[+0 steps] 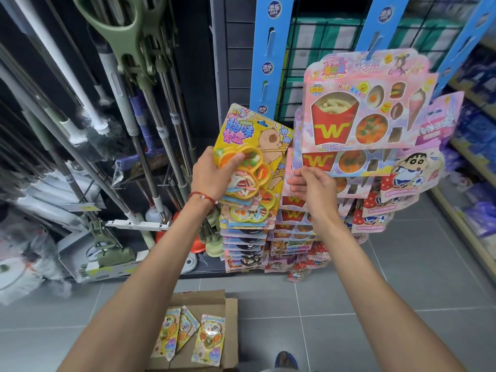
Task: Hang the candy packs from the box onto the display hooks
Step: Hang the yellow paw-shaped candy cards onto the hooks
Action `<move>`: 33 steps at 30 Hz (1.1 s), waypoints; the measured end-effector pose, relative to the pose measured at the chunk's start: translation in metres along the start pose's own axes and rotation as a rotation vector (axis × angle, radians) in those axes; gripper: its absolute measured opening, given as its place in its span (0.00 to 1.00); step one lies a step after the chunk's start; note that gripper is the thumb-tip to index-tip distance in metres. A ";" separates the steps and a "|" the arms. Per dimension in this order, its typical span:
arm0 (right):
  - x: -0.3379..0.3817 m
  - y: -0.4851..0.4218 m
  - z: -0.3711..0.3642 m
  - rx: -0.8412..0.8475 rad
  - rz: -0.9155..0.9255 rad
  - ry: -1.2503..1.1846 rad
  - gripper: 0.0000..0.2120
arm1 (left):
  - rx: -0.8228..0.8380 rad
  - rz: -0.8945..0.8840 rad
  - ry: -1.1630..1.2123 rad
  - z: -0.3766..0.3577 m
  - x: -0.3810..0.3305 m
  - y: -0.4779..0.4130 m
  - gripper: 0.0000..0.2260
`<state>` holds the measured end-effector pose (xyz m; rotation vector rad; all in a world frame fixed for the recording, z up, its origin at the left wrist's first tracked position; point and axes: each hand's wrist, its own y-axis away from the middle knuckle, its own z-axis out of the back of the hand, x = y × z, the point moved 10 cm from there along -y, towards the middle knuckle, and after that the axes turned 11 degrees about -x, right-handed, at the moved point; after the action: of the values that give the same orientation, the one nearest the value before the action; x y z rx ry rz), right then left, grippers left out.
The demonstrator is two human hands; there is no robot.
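Mop handles (141, 122) crowd the wall on our left, and shelves (468, 157) of blue-wrapped goods run along our right. Straight ahead, blue hanging strips (269, 63) carry overlapping columns of candy: pink fries packs (370, 111) at the top, cartoon-boy packs (413, 167) to their right, and more yellow and pink packs below, reaching down towards the grey tiled floor (375, 291). These hanging packs fill the space in front of us and cover most of the strips. At our feet lies the open cardboard box (230, 331) with three boxed packs (209, 339) flat inside. Both forearms cross above it, and a blue shoe tip (285, 359) shows just beside it.

Whatever the hung packs hang from is hidden behind the packs themselves. The box's near edge is cut off by the frame, and the print on the far packs is blurred.

Our left grip (212, 175), with a red bracelet (202, 197) at the wrist, is closed around a yellow candy pack (257, 140). Its fingers curl over the clear blister tray, holding the pack tilted in front of the left-hand strip, above the hanging yellow column. Our right grip (314, 183) sits at the lower edge of the pink fries packs with fingers bent; we cannot tell whether it pinches one or merely touches it.
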<state>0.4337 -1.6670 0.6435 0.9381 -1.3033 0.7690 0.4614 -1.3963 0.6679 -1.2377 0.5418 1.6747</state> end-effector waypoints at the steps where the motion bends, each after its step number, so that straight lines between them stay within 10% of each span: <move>1: 0.000 0.000 0.000 -0.002 0.002 0.003 0.11 | 0.002 0.008 0.002 -0.001 0.001 0.001 0.21; 23: -0.102 0.080 -0.039 0.164 -0.220 0.100 0.07 | 0.113 0.259 -0.029 0.027 0.110 0.087 0.22; 33: -0.232 0.178 -0.107 0.501 -0.444 0.344 0.05 | 0.074 0.545 -0.102 0.129 0.258 0.177 0.08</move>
<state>0.2932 -1.4823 0.4357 1.3658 -0.5731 0.8704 0.2347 -1.2651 0.4534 -0.9949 0.9287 2.1311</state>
